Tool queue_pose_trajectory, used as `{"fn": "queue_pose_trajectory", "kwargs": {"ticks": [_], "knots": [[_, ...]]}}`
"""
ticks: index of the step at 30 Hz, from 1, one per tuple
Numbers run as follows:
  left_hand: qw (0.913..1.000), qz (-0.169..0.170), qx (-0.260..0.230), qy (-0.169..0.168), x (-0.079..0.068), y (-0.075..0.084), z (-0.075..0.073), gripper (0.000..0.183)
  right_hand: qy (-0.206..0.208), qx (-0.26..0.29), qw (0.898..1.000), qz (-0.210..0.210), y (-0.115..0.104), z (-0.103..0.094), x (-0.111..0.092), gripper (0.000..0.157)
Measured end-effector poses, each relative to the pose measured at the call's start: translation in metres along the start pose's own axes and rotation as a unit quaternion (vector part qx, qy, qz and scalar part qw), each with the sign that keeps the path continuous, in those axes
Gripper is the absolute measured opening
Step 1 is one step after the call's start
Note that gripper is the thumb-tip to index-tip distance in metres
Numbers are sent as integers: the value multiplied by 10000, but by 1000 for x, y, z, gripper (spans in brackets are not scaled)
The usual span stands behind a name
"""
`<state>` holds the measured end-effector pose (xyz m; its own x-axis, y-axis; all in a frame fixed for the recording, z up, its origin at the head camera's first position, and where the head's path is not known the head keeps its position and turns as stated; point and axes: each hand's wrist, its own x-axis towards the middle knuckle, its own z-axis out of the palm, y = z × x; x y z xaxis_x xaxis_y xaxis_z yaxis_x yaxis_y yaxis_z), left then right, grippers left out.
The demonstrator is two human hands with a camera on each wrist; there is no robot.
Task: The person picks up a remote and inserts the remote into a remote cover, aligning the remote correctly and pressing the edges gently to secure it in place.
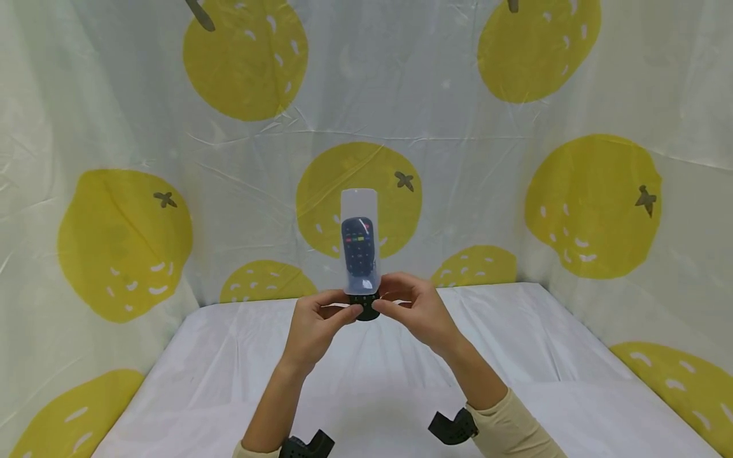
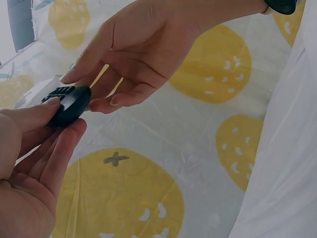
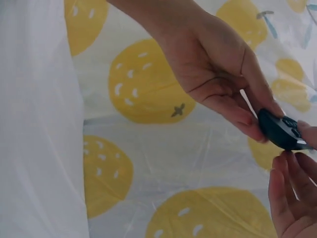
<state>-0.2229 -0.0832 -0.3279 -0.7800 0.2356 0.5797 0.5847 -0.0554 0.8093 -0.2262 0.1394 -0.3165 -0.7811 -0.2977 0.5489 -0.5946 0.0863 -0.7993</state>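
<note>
A dark remote control (image 1: 368, 314) stands upright between my two hands, most of its length inside a translucent plastic sleeve (image 1: 359, 203). Its lower end, with black buttons, sticks out below the sleeve's mouth. My left hand (image 1: 314, 329) pinches this end from the left, thumb on the button face and fingers behind, as the left wrist view shows with the remote control (image 2: 73, 108). On the other side, my right hand (image 1: 422, 313) holds the edge between thumb and fingers, close to the sleeve's mouth. The remote control's rounded end (image 3: 277, 131) also shows in the right wrist view.
A white-covered table (image 1: 366, 381) lies below the hands. Pale curtains (image 1: 366, 95) printed with yellow fruit surround it at the back and both sides. Black wrist devices (image 1: 452, 427) sit at both sleeve cuffs.
</note>
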Motion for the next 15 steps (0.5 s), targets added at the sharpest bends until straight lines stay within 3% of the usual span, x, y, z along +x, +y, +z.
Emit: {"fn": "queue_pose_trajectory", "kwargs": {"ticks": [9,15], "knots": [[9998,-163,-123,-28,0,0,-1,23,-165,82,9998,-87,3,8,0,25],[9990,-363,276,44,0,2,-7,31,-88,-51,9998,-196,5,12,1,22]]}}
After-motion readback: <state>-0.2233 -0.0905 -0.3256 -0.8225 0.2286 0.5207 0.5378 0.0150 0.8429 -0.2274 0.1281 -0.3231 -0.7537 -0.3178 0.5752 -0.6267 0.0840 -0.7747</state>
